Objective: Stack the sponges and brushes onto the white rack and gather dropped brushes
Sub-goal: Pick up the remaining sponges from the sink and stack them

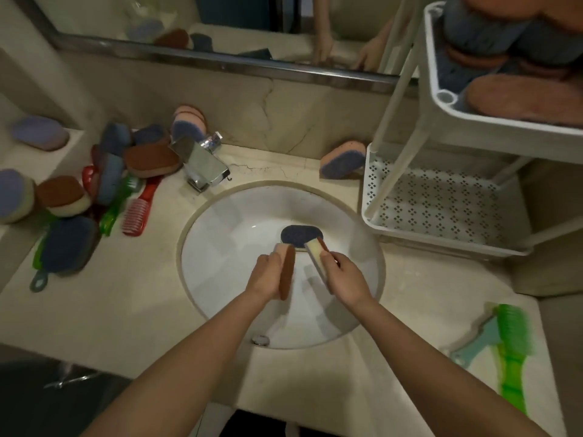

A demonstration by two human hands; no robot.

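While the left hand (pixel 265 275) grips a brown sponge (pixel 286 272) and the right hand (pixel 350 275) a yellow sponge (pixel 317 255) over the sink (pixel 220 247), a blue sponge (pixel 298 235) lies just beyond them. Right of both, the white rack (pixel 441 102) holds stacked sponges (pixel 520 96); far left, a pile of sponges and brushes (pixel 142 159) waits.

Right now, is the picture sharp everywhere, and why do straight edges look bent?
Head view: the green brush at lower right is smeared by motion blur; the brown sponge in the left hand and yellow sponge in the right hand look fairly clear; the wide lens bows the mirror rail and white rack legs; light is dim, with glare on the faucet.
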